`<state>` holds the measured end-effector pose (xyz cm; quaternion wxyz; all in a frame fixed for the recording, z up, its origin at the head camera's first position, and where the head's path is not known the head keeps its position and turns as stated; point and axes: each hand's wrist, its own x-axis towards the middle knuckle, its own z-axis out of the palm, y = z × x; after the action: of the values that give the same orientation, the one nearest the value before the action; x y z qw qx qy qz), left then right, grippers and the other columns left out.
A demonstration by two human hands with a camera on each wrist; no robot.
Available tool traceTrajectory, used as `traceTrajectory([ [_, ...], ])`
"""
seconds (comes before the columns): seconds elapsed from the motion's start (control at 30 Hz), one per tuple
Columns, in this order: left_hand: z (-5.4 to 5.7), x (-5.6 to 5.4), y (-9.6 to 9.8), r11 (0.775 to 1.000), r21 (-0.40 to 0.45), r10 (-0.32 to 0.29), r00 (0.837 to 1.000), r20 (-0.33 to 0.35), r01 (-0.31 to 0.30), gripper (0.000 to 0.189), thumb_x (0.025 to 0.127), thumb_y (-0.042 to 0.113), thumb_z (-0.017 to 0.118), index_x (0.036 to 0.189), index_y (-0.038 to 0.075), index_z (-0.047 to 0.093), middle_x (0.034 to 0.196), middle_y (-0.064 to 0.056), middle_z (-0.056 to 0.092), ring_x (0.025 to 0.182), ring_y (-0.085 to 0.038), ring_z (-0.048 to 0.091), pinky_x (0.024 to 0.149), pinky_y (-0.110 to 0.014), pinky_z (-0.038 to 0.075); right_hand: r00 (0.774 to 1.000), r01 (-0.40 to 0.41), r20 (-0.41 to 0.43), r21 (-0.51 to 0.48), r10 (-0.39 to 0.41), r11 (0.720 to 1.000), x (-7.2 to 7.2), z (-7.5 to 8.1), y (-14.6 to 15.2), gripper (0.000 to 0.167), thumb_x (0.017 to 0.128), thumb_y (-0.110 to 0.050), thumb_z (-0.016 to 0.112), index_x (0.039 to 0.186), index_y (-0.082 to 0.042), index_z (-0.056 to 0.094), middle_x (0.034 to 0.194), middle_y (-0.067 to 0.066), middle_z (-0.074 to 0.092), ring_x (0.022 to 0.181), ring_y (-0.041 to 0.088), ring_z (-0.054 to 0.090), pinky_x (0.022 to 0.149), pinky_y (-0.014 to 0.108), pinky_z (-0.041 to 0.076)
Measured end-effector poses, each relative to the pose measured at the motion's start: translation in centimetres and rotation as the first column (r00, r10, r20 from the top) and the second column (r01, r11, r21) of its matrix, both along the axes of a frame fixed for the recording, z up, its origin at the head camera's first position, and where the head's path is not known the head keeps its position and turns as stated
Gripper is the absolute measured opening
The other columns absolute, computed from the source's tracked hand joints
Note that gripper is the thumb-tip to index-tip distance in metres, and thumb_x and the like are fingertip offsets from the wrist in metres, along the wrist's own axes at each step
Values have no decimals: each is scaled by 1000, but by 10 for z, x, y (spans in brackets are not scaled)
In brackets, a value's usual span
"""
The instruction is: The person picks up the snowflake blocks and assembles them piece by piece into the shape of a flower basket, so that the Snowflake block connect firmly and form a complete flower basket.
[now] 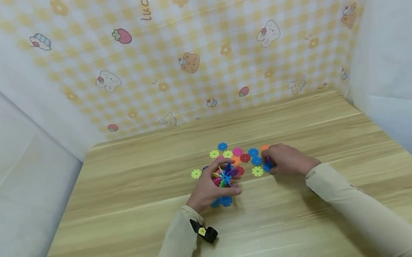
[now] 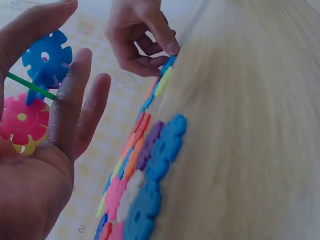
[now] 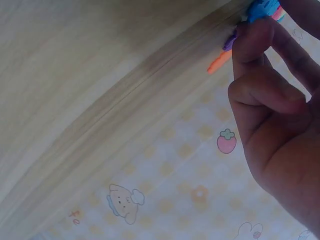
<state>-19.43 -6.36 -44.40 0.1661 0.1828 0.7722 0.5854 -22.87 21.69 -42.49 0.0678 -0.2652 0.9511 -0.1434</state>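
Note:
My left hand (image 1: pixel 204 190) holds a round cluster of interlocking flower-shaped plastic discs (image 1: pixel 225 177) in blue, pink, green, yellow and purple, thumb and fingers spread around it. In the left wrist view, a blue disc and a pink disc (image 2: pixel 25 120) of this cluster stick out beside the fingers. On the right, my right hand (image 1: pixel 288 160) reaches down to the table, its thumb and fingertips pinching a blue disc (image 1: pixel 267 167) at the edge of the loose pieces. A purple disc (image 3: pixel 230 42) and an orange disc (image 3: pixel 219 62) lie close by that hand.
Several loose flat discs spread over the wooden table (image 1: pixel 125 231), among them a yellow disc (image 1: pixel 196 173), a red disc (image 1: pixel 245 158) and a blue disc (image 1: pixel 226 201) below the left hand. Behind the table hangs a checked cloth (image 1: pixel 214 77); white sheets flank both sides.

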Motion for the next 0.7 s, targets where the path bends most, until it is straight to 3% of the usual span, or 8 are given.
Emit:
traceTrajectory([
  [0.13,-2,0,-5,1000,-17,-4,1000,-19,4,66,81,22,84,141,26,55,161,-8,35,133,-30,43,107,-53,43,1000,-15,-14,-37,15,999,-2,-2,-2,21,82,-4,79,93,-10,63,84,1,65,74,13,56,70,32,52],
  [0.27,-1,-2,-4,1000,-23,1,999,-38,-2,63,82,19,83,139,22,55,143,-9,51,117,-30,47,93,-42,45,997,-49,-57,-102,44,994,0,-3,-5,19,84,3,74,92,-9,61,82,0,66,73,11,55,70,31,52],
  [0.4,0,-3,-2,999,-29,13,998,-66,-15,64,81,18,82,139,17,54,142,-10,51,120,-31,46,95,-42,43,997,-69,-43,-175,62,982,5,1,-9,16,86,2,73,94,-9,65,85,1,68,74,9,57,70,28,52],
  [0.6,-2,-4,0,998,-45,44,995,-89,-48,64,81,16,82,138,17,53,140,-9,52,122,-28,47,98,-44,43,993,-40,92,-341,75,939,14,8,-18,11,92,-1,67,99,-9,65,86,1,71,70,7,65,66,20,55],
  [0.7,-3,-5,2,996,-53,65,994,-92,-70,65,80,18,83,138,19,53,136,-5,51,122,-26,47,99,-45,43,991,-61,90,-381,103,922,18,8,-23,8,94,-3,66,98,-9,63,85,3,72,66,6,68,65,19,56],
])
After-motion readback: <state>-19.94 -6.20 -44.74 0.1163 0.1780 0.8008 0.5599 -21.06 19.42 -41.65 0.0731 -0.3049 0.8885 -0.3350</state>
